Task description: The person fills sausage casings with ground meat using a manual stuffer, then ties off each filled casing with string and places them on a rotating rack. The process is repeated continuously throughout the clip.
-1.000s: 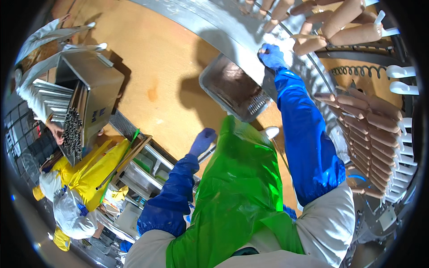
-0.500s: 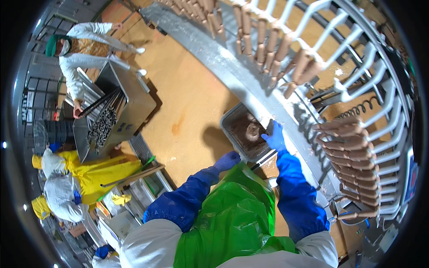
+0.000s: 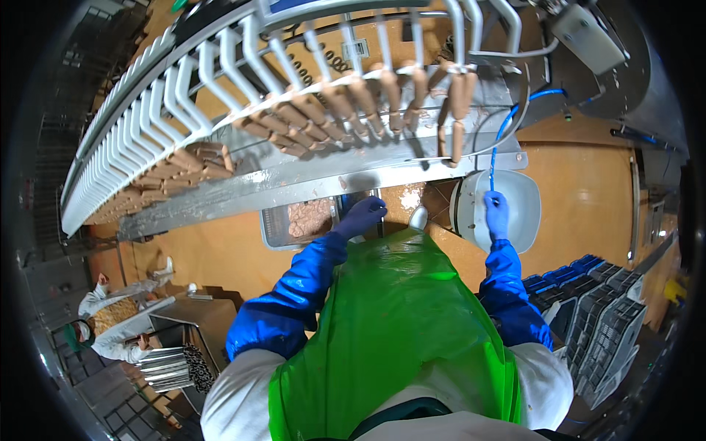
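Observation:
My right hand (image 3: 497,214), in a blue glove, is closed around the lower end of a blue hose (image 3: 494,151). It is above a white round-cornered bucket (image 3: 523,220). In front of the green apron (image 3: 412,294) hovers my left hand (image 3: 360,217), also blue-gloved, its fingers loosely bent and apart, with nothing visible in them. Beside it, below the metal ledge, sits a grey tub (image 3: 276,234) holding pinkish-brown meat paste (image 3: 310,218). Linked sausages (image 3: 360,95) hang in loops from the white hooks (image 3: 254,62) of a curved rail above the ledge.
A long metal ledge (image 3: 254,187), spotted with scraps, crosses ahead of me. Stacked dark crates (image 3: 596,309) stand at the right. A person in white (image 3: 110,312) is by a metal cart (image 3: 209,323) at the far left. The floor (image 3: 581,184) is orange and partly wet.
My view has swung right along the ledge. My right hand has left the ledge beside the tub and now grips the blue hose over the bucket. The tub now appears left of my left hand.

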Motion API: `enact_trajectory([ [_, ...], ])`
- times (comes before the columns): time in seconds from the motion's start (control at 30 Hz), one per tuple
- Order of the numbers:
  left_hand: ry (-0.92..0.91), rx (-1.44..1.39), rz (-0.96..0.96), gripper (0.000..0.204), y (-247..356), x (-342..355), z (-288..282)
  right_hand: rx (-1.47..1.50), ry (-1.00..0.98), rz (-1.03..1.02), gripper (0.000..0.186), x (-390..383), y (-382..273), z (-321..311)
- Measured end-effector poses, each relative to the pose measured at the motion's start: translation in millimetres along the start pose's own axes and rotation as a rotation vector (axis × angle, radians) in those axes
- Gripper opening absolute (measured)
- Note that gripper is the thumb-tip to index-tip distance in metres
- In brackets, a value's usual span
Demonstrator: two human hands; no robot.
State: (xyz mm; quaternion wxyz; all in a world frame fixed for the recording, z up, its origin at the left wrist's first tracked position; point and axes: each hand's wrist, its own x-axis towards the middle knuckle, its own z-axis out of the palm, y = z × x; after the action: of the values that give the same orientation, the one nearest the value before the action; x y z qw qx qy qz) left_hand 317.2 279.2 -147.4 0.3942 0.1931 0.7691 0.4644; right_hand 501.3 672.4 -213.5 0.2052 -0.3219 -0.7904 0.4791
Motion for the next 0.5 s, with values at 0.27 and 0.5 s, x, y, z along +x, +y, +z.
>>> enact_trajectory([
  [0.27, -0.515, 0.171, -0.008, 0.032, 119.8, 90.8, 127.6, 0.87, 0.004, 0.66, 0.019, -7.3, 105.3, -78.6],
  [0.5, -0.4, -0.052, 0.586, 0.023, 145.3, 174.8, 226.5, 0.601, 0.075, 0.146, 0.022, -1.5, -79.2, -13.1],
])
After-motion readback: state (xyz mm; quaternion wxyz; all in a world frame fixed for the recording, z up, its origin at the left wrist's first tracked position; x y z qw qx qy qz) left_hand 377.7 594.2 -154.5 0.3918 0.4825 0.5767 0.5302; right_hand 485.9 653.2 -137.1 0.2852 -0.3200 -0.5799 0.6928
